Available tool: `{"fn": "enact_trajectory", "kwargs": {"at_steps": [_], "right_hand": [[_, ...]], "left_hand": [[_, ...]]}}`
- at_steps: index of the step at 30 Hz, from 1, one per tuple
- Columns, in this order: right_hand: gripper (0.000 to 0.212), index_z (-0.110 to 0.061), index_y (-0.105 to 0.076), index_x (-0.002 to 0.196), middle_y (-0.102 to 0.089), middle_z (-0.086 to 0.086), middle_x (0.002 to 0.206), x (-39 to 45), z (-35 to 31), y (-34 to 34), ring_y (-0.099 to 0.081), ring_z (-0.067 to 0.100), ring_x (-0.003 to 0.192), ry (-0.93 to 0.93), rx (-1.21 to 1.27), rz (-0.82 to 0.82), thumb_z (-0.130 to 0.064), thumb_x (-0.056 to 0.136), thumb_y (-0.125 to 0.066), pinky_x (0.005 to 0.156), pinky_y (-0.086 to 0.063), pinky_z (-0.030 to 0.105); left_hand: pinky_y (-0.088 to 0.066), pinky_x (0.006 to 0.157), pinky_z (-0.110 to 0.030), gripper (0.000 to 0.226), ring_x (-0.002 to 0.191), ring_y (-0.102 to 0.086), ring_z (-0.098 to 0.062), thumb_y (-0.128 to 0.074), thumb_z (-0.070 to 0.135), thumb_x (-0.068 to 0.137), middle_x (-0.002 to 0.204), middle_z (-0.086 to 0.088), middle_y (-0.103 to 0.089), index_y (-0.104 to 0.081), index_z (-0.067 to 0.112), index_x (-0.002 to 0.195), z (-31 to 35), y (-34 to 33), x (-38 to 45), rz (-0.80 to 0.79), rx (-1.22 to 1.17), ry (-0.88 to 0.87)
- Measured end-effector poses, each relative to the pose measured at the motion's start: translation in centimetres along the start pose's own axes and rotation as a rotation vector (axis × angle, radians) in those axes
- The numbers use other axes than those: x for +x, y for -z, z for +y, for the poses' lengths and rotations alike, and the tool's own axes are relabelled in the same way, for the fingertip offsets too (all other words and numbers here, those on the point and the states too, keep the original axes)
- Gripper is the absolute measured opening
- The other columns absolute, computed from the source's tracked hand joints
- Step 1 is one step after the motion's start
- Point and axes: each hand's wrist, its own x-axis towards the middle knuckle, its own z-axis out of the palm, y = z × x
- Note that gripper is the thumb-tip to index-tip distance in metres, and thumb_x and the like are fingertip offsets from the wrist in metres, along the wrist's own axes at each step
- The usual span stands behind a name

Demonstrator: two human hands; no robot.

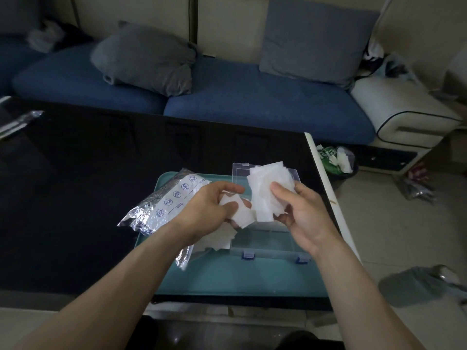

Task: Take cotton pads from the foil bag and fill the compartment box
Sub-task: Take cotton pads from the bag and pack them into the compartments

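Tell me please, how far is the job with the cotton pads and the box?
Done: pads are out of the foil bag, which lies on the teal tray. In hand: the right hand grips a fanned stack of pads; the left hand pinches a few pads. Left: the clear compartment box is open, and the parts in view look mostly unfilled.

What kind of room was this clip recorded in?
Most likely a home living room: a blue-cushioned sofa with grey throw pillows stands behind a low black coffee table.
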Motion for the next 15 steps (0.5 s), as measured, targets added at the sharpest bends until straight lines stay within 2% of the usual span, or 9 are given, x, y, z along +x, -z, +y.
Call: {"fn": "enact_trajectory", "kwargs": {"at_steps": [2, 3, 5, 8, 10, 12, 13, 15], "right_hand": [[0.026, -0.007, -0.068, 0.113, -0.077, 0.008, 0.105, -0.1, 0.2, -0.3, -0.075, 0.024, 0.093, 0.003, -0.057, -0.018, -0.013, 0.088, -0.073, 0.07, -0.059, 0.036], [0.027, -0.007, -0.068, 0.112, -0.077, 0.009, 0.104, -0.2, 0.3, -0.4, -0.075, 0.025, 0.093, 0.008, -0.071, -0.013, -0.012, 0.086, -0.075, 0.071, -0.06, 0.037], [0.032, -0.006, -0.069, 0.112, -0.077, 0.011, 0.103, -0.2, 0.4, -0.4, -0.075, 0.029, 0.093, -0.001, -0.092, -0.017, -0.011, 0.082, -0.078, 0.074, -0.06, 0.04], [0.035, -0.005, -0.069, 0.115, -0.077, 0.013, 0.105, -0.2, 0.5, -0.6, -0.075, 0.029, 0.094, -0.065, -0.123, -0.074, -0.012, 0.082, -0.078, 0.076, -0.06, 0.04], [0.033, -0.005, -0.068, 0.117, -0.076, 0.012, 0.107, -0.3, 0.6, -0.9, -0.075, 0.024, 0.092, -0.093, -0.061, -0.068, -0.012, 0.086, -0.075, 0.069, -0.059, 0.033], [0.028, -0.004, -0.069, 0.116, -0.077, 0.011, 0.105, -0.2, 0.7, -1.4, -0.075, 0.022, 0.09, -0.119, 0.065, -0.038, -0.01, 0.089, -0.071, 0.066, -0.059, 0.028], [0.023, -0.005, -0.07, 0.114, -0.077, 0.01, 0.103, -0.2, 0.7, -1.6, -0.075, 0.02, 0.088, -0.132, 0.13, -0.026, -0.01, 0.091, -0.069, 0.065, -0.06, 0.027], [0.016, -0.006, -0.07, 0.107, -0.078, 0.009, 0.096, -0.3, 0.6, -1.9, -0.075, 0.018, 0.082, -0.158, 0.231, -0.007, -0.009, 0.092, -0.067, 0.063, -0.06, 0.027]], "left_hand": [[-0.061, 0.07, -0.039, 0.027, 0.064, -0.07, -0.022, -0.062, -0.001, 0.093, 0.072, 0.004, -0.074, -0.062, 0.014, 0.115, 0.1, 0.0, 0.0, 0.016, -0.004, 0.0], [-0.059, 0.065, -0.034, 0.024, 0.058, -0.067, -0.019, -0.064, 0.002, 0.092, 0.066, 0.001, -0.072, -0.061, 0.016, 0.111, 0.2, 0.0, -0.1, 0.028, 0.016, -0.005], [-0.051, 0.055, -0.022, 0.022, 0.049, -0.059, -0.014, -0.066, 0.008, 0.091, 0.054, -0.001, -0.066, -0.059, 0.024, 0.103, 0.4, 0.0, -0.3, 0.055, 0.11, -0.027], [-0.04, 0.045, -0.018, 0.025, 0.039, -0.045, -0.014, -0.065, 0.003, 0.087, 0.043, 0.004, -0.057, -0.058, 0.024, 0.099, 0.7, -0.1, -0.3, 0.087, 0.069, -0.003], [-0.034, 0.041, -0.018, 0.021, 0.037, -0.038, -0.014, -0.068, 0.002, 0.085, 0.047, 0.004, -0.056, -0.063, 0.013, 0.102, 0.8, -0.3, -0.1, 0.131, -0.148, 0.065], [-0.03, 0.038, -0.017, 0.017, 0.037, -0.039, -0.011, -0.071, 0.003, 0.086, 0.059, -0.005, -0.061, -0.065, 0.004, 0.101, 1.1, -0.5, -0.1, 0.154, -0.372, 0.134], [-0.03, 0.038, -0.017, 0.017, 0.037, -0.042, -0.01, -0.072, 0.004, 0.085, 0.065, -0.008, -0.063, -0.066, 0.003, 0.1, 1.1, -0.6, -0.1, 0.163, -0.414, 0.153], [-0.037, 0.042, -0.019, 0.018, 0.043, -0.05, -0.011, -0.078, 0.009, 0.081, 0.077, -0.007, -0.068, -0.071, 0.006, 0.098, 0.7, -0.6, 0.1, 0.225, -0.325, 0.181]]}}
